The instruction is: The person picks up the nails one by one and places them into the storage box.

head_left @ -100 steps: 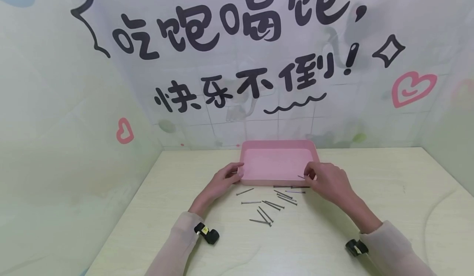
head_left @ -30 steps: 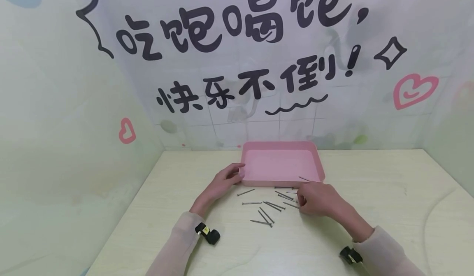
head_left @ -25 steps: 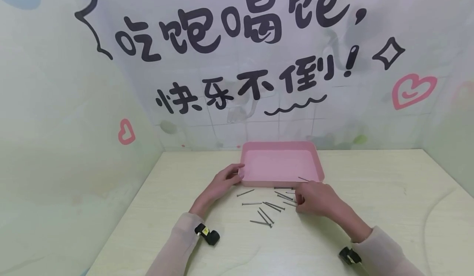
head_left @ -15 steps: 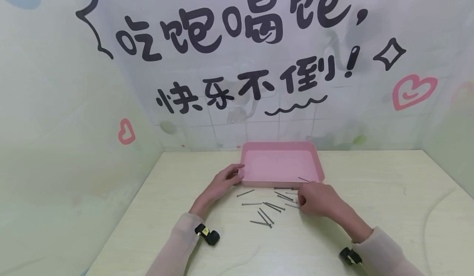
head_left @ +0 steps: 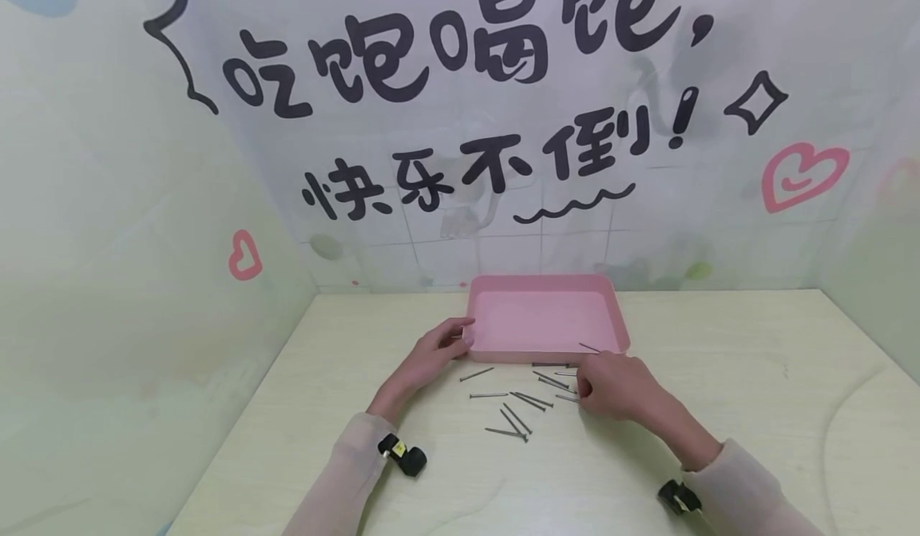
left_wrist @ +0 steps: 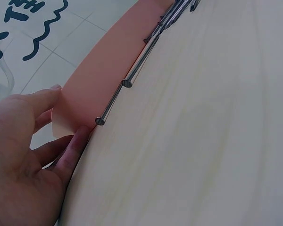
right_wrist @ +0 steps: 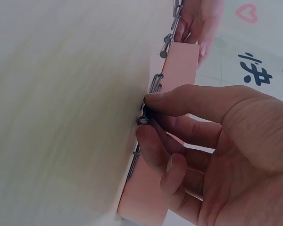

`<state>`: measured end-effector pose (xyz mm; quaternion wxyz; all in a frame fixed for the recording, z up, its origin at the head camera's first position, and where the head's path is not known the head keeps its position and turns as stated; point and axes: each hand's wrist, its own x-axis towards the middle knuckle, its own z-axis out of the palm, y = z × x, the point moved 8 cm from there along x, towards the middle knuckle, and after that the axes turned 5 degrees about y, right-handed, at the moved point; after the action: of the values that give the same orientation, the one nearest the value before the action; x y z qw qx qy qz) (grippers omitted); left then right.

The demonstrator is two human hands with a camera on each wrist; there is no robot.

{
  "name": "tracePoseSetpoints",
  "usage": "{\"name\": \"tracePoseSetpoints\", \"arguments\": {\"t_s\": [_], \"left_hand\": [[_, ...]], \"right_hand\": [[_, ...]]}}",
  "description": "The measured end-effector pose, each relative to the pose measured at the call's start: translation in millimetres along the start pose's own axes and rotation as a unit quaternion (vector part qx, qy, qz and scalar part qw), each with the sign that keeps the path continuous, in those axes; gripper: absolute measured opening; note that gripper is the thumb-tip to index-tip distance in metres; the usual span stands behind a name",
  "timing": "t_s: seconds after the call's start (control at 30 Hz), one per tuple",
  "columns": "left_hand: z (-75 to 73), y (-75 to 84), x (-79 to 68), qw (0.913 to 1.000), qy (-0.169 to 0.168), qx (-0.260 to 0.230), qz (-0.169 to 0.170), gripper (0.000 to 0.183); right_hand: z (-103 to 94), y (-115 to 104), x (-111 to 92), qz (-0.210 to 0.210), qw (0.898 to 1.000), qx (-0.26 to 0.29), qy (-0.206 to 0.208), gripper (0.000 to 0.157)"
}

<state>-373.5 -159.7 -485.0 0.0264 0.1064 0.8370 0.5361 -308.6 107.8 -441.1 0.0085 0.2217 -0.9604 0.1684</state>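
Observation:
A shallow pink tray (head_left: 546,356) stands near the back wall, and several nails (head_left: 532,401) lie scattered in front of it. My left hand (head_left: 431,352) holds the tray's left end; in the left wrist view its fingers (left_wrist: 47,96) bend about the corner. My right hand (head_left: 618,386) is low before the tray's front right corner, with a thin nail (head_left: 589,348) sticking out above it over the rim. In the right wrist view, thumb and fingers close in around a nail's head (right_wrist: 144,120). The hand hides part of the nails beneath it.
The pale wooden table (head_left: 460,480) is bounded at the back by a wall (head_left: 402,256) with large black lettering. Side walls (head_left: 144,320) flank it. A small black camera (head_left: 402,454) sits on each wrist.
From over the tray's front right corner, my right hand has come down to the nails before it. Over the last second it has barely shifted. The left hand stays on the tray.

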Motion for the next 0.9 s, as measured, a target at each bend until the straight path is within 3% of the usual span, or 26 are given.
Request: {"name": "tracePoseSetpoints", "arguments": {"t_s": [0.33, 0.9], "left_hand": [[0.7, -0.1, 0.4, 1.0, 0.0, 0.002, 0.001, 0.046], [0.5, -0.6, 0.9, 1.0, 0.003, 0.002, 0.001, 0.046]], "right_hand": [[-1.8, 2.1, 1.9, 0.018, 1.0, -0.001, -0.003, 0.025], [-13.3, 4.0, 2.2, -0.002, 1.0, 0.002, 0.009, 0.025]]}}
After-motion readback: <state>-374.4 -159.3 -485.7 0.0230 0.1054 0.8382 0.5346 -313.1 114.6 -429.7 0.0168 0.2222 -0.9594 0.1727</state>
